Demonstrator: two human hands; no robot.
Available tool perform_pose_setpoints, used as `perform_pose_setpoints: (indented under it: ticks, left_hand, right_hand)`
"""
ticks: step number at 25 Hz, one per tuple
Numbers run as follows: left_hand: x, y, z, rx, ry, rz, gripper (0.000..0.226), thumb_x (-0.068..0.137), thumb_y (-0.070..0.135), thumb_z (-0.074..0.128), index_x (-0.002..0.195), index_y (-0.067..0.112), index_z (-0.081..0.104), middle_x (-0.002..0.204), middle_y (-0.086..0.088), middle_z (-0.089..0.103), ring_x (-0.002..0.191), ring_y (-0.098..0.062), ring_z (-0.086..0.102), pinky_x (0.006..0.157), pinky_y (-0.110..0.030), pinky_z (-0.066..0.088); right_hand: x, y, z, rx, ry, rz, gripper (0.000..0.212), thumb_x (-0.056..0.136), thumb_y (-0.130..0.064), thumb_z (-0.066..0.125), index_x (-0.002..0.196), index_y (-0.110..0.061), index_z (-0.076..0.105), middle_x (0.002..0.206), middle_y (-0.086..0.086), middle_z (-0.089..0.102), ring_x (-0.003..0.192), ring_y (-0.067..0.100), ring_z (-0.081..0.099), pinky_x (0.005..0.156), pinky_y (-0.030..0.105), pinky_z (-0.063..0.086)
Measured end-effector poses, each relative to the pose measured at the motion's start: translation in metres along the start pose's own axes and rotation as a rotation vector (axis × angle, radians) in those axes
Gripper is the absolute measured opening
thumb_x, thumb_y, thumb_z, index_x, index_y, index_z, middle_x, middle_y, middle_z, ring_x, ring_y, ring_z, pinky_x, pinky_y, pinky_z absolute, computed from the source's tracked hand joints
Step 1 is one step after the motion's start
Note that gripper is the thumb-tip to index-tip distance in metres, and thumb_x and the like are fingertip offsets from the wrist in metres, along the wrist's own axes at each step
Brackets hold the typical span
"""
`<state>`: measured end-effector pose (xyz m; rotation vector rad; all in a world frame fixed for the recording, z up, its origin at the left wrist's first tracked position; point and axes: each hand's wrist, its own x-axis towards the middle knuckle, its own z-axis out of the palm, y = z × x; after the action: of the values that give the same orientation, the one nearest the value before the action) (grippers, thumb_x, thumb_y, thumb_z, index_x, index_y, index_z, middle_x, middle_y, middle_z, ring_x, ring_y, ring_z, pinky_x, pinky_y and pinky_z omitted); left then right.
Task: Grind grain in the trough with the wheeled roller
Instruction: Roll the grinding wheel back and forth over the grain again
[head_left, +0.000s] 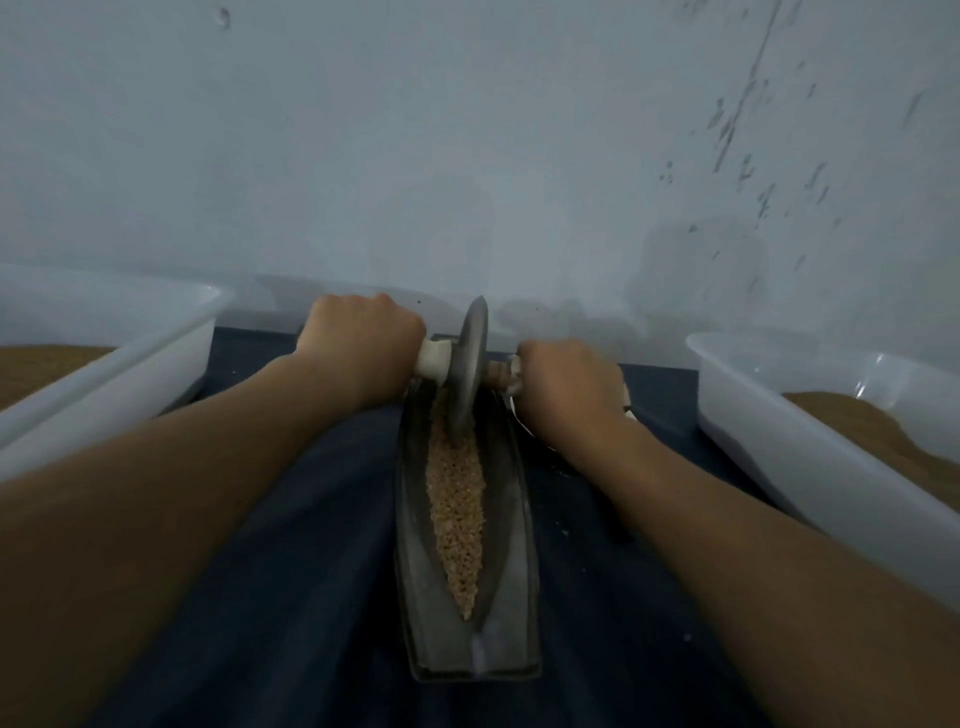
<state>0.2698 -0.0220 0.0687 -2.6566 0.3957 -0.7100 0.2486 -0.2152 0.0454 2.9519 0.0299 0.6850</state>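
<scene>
Grain sits in a long tan strip down the middle of the trough, widest about halfway along and tapering to a point at the near end. The trough itself is a dark, boat-shaped metal thing lying lengthwise on the dark blue bench, pointing straight away from the person toward the wall.

The roller is up at the far end of the trough. Its thin grey disc stands upright on edge, with the bottom of it down in the grain. The left hand is clenched around the handle on its side, with a bit of pale handle showing between the fist and the disc. The right hand is wrapped around the other end of the handle, knuckles up, sitting a little lower and nearer than the left. Both forearms are stretched out long, one on each side of the trough.

There's a white plastic tub off to the left and another tub to the right, both on the bench and well apart from the trough, each with brown stuff in it. A few loose crumbs are scattered on the bench to the right of the trough. The wall is pale grey-blue with dark scuffs on the right side.
</scene>
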Motion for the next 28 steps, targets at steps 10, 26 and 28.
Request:
perform_pose_setpoints:
  ticks: [10,26,28]
  left_hand:
    - [-0.106,-0.012,-0.02,-0.192,0.195,0.149,0.053,0.043,0.036,0.078,0.066,0.035,0.03,0.057,0.012,0.01,0.042,-0.009,0.006,0.049,-0.015,0.006]
    - [-0.117,-0.013,-0.015,-0.173,0.281,0.119,0.043,0.043,0.032,0.081,0.064,0.029,0.043,0.052,0.009,0.02,0.039,-0.013,0.015,0.049,-0.016,0.008]
    - [-0.097,-0.002,-0.006,-0.085,0.154,0.042,0.044,0.053,0.032,0.08,0.068,0.029,0.039,0.054,0.009,0.017,0.041,-0.012,0.011,0.048,-0.018,0.006]
  right_hand:
    - [-0.097,0.019,-0.051,-0.09,0.307,-0.291,0.055,0.037,-0.024,0.082,0.064,-0.028,0.034,0.059,-0.012,-0.001,0.052,0.003,-0.006,0.052,0.016,-0.003]
    - [-0.1,0.028,-0.048,-0.114,0.267,-0.329,0.059,0.045,-0.026,0.081,0.072,-0.03,0.029,0.058,-0.012,0.004,0.051,0.004,-0.002,0.051,0.019,-0.002]
    - [-0.082,0.02,-0.038,-0.172,0.161,-0.269,0.054,0.054,-0.026,0.084,0.074,-0.029,0.033,0.054,-0.011,0.018,0.044,0.011,0.009,0.048,0.02,0.003]
